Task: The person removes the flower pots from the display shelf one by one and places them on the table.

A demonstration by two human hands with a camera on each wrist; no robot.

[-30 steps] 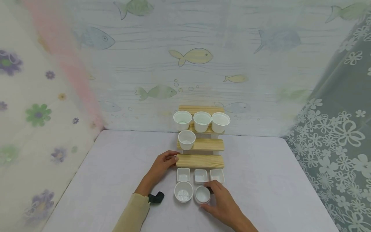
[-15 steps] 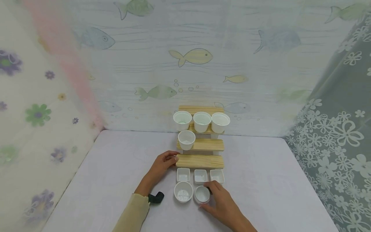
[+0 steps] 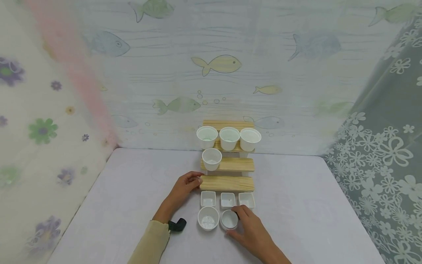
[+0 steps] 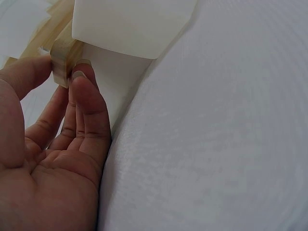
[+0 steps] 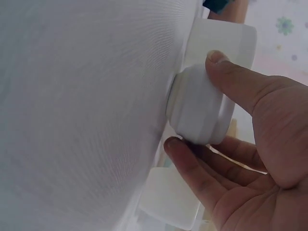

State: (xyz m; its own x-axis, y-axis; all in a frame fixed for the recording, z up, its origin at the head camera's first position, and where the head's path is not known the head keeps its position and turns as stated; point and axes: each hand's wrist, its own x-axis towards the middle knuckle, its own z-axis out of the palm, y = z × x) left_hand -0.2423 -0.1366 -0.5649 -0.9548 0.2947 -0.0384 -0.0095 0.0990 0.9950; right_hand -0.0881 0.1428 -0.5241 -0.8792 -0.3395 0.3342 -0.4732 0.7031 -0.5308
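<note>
My left hand pinches the left end of the lowest wooden slat of a stepped display stand; in the left wrist view thumb and fingers sit on either side of the slat end. My right hand grips a small round white bowl, thumb on its near side and fingers on its far side. In the right wrist view that bowl is beside a larger round white bowl. Beyond both bowls, three small square white dishes line up before the stand.
Three white cups stand in a row on an upper step, and another white cup sits at the left of the step below. A white cloth covers the table. Fish-printed fabric hangs behind.
The small round bowl in my right hand has shifted very slightly away from me. My left hand stays on the slat end.
</note>
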